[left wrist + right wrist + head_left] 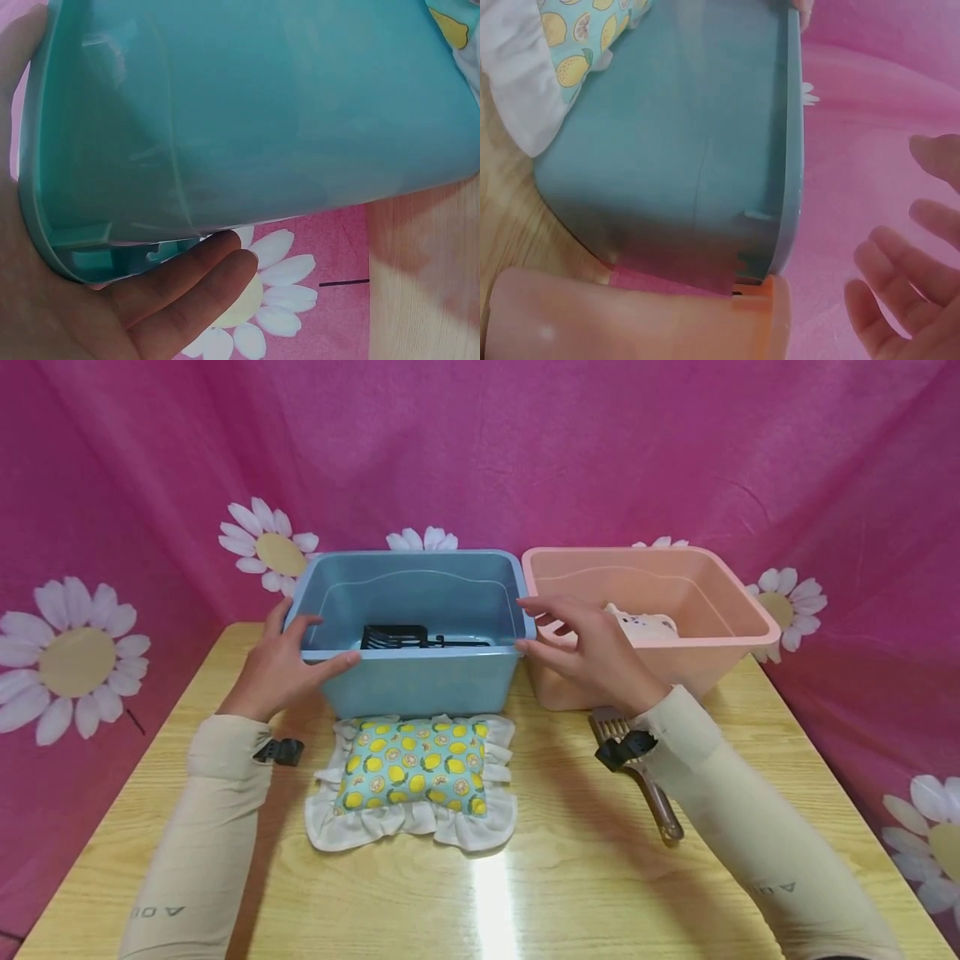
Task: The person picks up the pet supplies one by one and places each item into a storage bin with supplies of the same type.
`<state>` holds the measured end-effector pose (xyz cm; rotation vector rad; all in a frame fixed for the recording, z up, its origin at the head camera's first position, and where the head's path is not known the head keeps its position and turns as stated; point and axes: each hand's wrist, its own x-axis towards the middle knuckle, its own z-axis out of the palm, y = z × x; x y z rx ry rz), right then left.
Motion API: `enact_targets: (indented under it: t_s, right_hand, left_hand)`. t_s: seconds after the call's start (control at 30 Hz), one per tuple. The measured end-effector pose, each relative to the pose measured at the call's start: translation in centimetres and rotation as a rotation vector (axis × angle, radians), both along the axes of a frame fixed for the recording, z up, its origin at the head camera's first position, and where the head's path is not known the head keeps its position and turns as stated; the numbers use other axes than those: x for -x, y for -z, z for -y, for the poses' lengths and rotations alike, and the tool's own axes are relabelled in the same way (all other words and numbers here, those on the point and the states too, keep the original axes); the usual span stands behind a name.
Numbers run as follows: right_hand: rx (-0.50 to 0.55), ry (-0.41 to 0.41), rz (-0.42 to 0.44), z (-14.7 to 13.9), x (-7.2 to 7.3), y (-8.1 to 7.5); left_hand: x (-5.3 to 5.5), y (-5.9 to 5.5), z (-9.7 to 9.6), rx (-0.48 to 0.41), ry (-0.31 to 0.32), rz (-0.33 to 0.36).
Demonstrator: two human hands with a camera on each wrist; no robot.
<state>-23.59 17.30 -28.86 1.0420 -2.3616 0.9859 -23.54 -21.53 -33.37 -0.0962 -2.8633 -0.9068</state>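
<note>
A blue plastic bin (pixel 420 685) stands at the back of the table, with a black slotted spatula (pixel 397 637) and another thin black utensil lying inside. My left hand (pixel 277 664) holds its left front corner, thumb along the front rim and fingers over and outside the left rim. My right hand (pixel 588 643) hovers by the bin's right rim, its fingers spread and loosely bent; the right wrist view shows these fingers (pixel 907 277) apart from the bin. In front of the blue bin lies a small lemon-print pillow (pixel 412 768) with white ruffles.
A pink bin (pixel 720 668) stands against the blue one's right side, holding a whitish item (pixel 645 625) with small dark marks, partly hidden. A brown-handled slotted turner (pixel 660 810) lies under my right forearm. Behind hangs a magenta flowered cloth (pixel 480 452).
</note>
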Motion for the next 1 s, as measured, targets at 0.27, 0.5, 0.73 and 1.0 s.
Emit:
enact_targets:
  t_s: [0.27,0.5,0.73,1.0]
  right_hand:
    - [0.017,0.048,-0.037,-1.1,-1.6,0.6]
    - [0.045,0.107,-0.006,-2.7,-3.4,0.8]
    - [0.052,0.196,-0.005,-4.7,-4.9,1.1]
    - [0.018,0.24,-0.011,-5.7,-6.7,1.7]
  left_hand:
    - [0.1,0.1,0.0,0.003,-0.004,0.001]
    - [0.1,0.0,0.0,-0.002,-0.006,0.002]
    - [0.3,-0.1,0.0,0.009,-0.005,-0.005]
    - [0.2,-0.1,0.1,0.006,-0.001,-0.009]
